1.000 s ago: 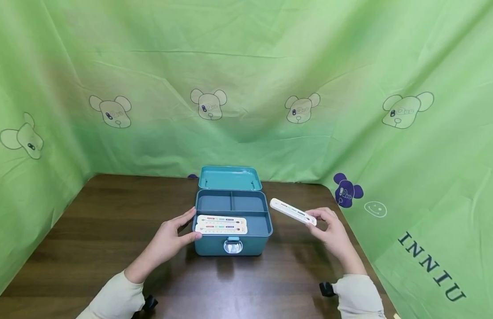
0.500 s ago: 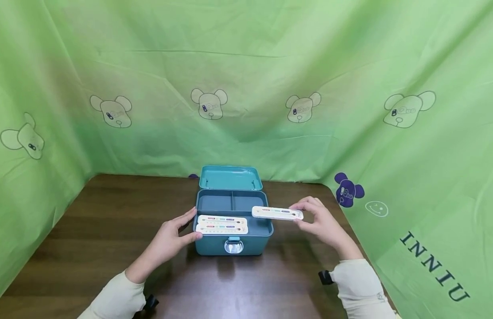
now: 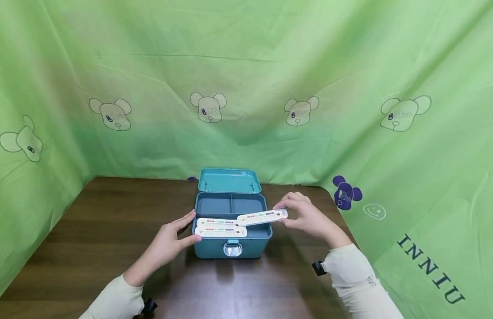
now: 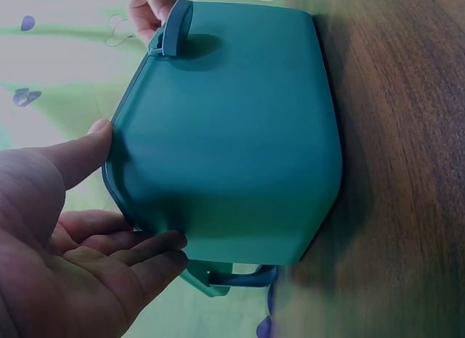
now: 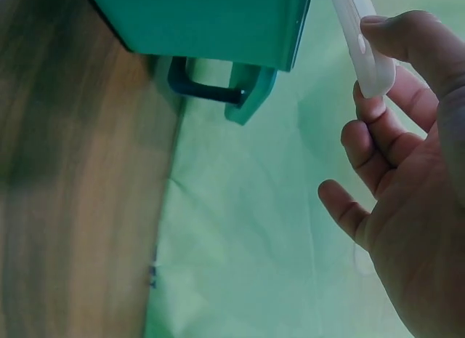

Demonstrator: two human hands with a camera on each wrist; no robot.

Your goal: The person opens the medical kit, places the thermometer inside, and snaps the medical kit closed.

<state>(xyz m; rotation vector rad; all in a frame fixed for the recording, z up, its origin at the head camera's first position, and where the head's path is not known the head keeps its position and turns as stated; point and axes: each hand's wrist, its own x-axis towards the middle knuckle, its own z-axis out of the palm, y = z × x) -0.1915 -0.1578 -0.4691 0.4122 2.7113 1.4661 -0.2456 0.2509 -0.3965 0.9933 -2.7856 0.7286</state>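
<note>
In the head view, a teal storage box (image 3: 233, 248) stands with its lid (image 3: 230, 180) raised at the back. Two slim white plastic cases with coloured print lie in its front compartment, the nearer case (image 3: 220, 231) partly over the farther case (image 3: 208, 221). My right hand (image 3: 306, 217) pinches the right end of a third white case (image 3: 262, 217), tilted slightly above that compartment; it covers part of the farther case. In the right wrist view, the thumb lies against this case (image 5: 367, 54). My left hand (image 3: 168, 241) touches the box's left rim with thumb and fingers, nearly straight.
Two smaller compartments (image 3: 214, 205) at the back of the box show bare floors. A clear latch (image 3: 232, 250) hangs on the front. The brown wooden table (image 3: 122, 212) is enclosed by a green printed cloth (image 3: 250, 66).
My right hand has carried the third case leftward from beside the box to over its front compartment, its left end now tilting lower. My left hand stays at the rim.
</note>
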